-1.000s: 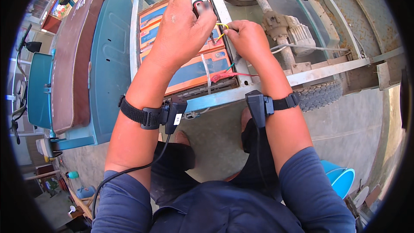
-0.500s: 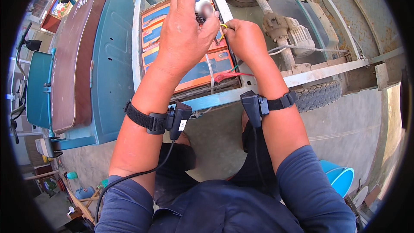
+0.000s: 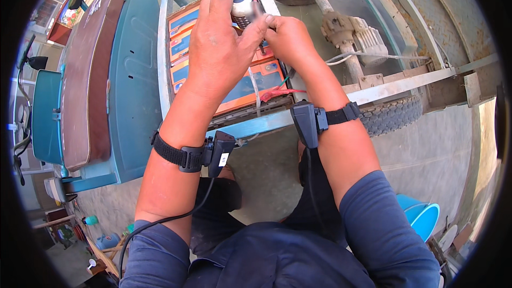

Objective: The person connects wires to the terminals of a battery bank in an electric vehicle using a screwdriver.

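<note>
My left hand (image 3: pixel 216 42) curls over the battery tray, thumb and fingers around a rounded white object (image 3: pixel 241 1) with a dark star emblem and a dark patterned side; part of it is blurred, so its kind is unclear. Close beside it, my right hand (image 3: pixel 294 42) is closed in a pinch, its fingertips meeting the left thumb. Whatever lies in that pinch is hidden. Beneath both hands sit orange-and-blue batteries (image 3: pixel 239 95), side by side in a metal frame (image 3: pixel 261 126). A pale strap (image 3: pixel 254 86), a red wrapped lead (image 3: pixel 274 94) and a green wire (image 3: pixel 286 81) lie across them.
A teal body panel with a brown padded seat (image 3: pixel 85 85) stands at left. Right of the tray are an axle with a motor (image 3: pixel 368 42), white cables and a tyre (image 3: pixel 392 114). A blue bucket (image 3: pixel 421 218) rests on the concrete floor at lower right.
My right hand has moved a little up and left to the left thumb. The yellow wire seen at its fingertips earlier is now hidden. The view has shifted slightly.
</note>
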The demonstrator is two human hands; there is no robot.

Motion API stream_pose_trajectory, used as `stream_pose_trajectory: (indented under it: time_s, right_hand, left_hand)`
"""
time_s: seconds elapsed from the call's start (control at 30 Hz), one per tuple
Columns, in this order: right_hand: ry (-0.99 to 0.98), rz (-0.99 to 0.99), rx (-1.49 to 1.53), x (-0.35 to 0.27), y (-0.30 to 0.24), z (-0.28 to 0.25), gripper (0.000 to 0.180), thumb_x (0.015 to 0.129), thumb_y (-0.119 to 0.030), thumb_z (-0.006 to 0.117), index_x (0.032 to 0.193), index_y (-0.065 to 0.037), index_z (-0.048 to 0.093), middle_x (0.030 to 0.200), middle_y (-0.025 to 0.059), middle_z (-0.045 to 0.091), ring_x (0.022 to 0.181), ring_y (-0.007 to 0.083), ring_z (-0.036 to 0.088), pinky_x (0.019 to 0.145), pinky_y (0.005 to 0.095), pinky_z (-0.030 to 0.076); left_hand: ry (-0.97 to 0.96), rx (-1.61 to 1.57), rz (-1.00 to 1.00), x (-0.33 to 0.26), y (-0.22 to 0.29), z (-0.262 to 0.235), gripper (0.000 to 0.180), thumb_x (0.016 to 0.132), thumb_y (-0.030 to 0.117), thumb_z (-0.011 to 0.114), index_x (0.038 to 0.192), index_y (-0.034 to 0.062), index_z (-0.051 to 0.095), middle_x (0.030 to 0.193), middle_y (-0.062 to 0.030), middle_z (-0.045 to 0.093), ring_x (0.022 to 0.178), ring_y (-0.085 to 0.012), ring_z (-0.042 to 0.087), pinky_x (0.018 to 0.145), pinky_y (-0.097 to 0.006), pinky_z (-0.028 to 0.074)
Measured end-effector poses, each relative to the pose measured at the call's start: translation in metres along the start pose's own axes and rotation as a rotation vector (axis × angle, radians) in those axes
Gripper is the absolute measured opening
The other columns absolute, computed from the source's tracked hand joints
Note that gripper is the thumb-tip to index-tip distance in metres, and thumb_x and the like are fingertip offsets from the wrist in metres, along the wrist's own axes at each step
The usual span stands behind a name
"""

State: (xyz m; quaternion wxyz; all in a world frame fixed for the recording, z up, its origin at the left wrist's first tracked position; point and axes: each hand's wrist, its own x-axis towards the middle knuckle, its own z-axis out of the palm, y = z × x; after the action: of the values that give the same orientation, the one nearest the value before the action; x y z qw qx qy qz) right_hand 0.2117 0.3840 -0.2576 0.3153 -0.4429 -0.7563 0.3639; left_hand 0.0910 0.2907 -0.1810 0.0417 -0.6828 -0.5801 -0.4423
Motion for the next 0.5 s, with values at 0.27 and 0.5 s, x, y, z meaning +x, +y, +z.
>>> stream_pose_trajectory:
  time_s: [0.27,0.5]
  right_hand:
    - [-0.039,-0.060,-0.233,0.005,0.004,-0.001,0.022,0.082,-0.024,0.073,0.099,-0.013,0.078,0.090,0.0162,0.073,0.085,0.0347,0.070,0.076,0.0450,0.056]
    - [0.009,-0.275,-0.658,0.013,-0.003,-0.012,0.030,0.073,-0.032,0.081,0.100,-0.018,0.078,0.112,0.0048,0.070,0.118,0.0279,0.060,0.096,0.0465,0.050]
  left_hand:
    - [0.019,0.042,0.014,0.003,-0.008,0.000,0.051,0.088,0.018,0.078,0.129,0.0042,0.052,0.098,-0.0107,0.062,0.083,-0.0186,0.064,0.071,-0.031,0.055]
    - [0.023,-0.049,-0.103,0.001,-0.010,0.000,0.052,0.083,0.020,0.079,0.126,0.0052,0.052,0.106,-0.0173,0.059,0.090,-0.0328,0.063,0.076,-0.041,0.053]
